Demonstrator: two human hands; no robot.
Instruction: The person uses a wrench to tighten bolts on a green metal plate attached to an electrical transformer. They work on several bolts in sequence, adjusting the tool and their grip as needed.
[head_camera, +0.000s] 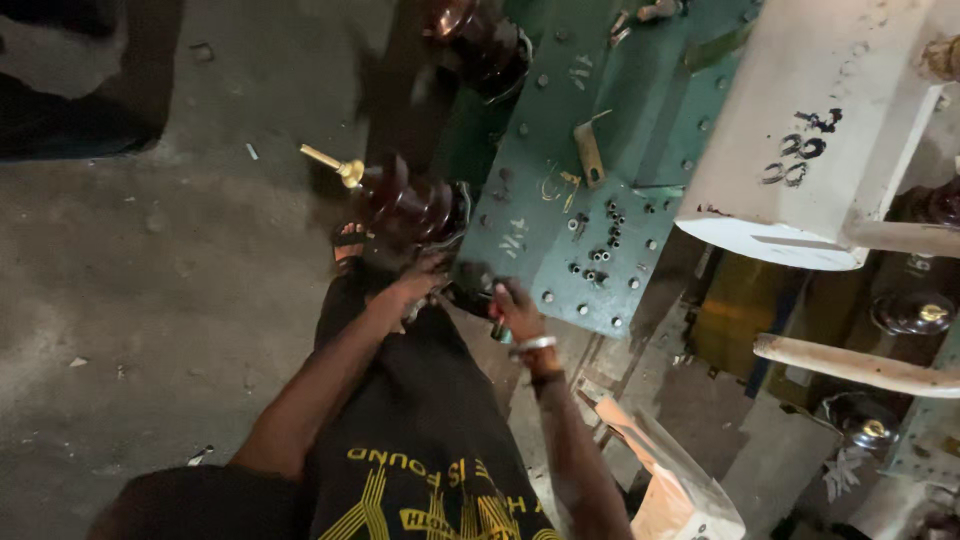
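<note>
I look down at a green metal cover plate (560, 200) studded with bolts, on a large machine. A dark brown ribbed insulator (410, 205) with a brass stud (335, 168) sticks out of its left edge. My left hand (415, 285) reaches to the plate's lower corner just under that insulator, fingers curled on something small that I cannot make out. My right hand (512, 305), with a metal bangle on the wrist, grips a small dark object at the same corner. A second brown insulator (480, 40) sits further up the plate.
A white cylindrical tank (820, 130) lies to the right over the plate. Pale pipes (860, 365) and more brown insulators (915, 310) are at the right. A brown paper bag (665, 480) stands near my right arm. Grey concrete floor (150, 280) spreads to the left.
</note>
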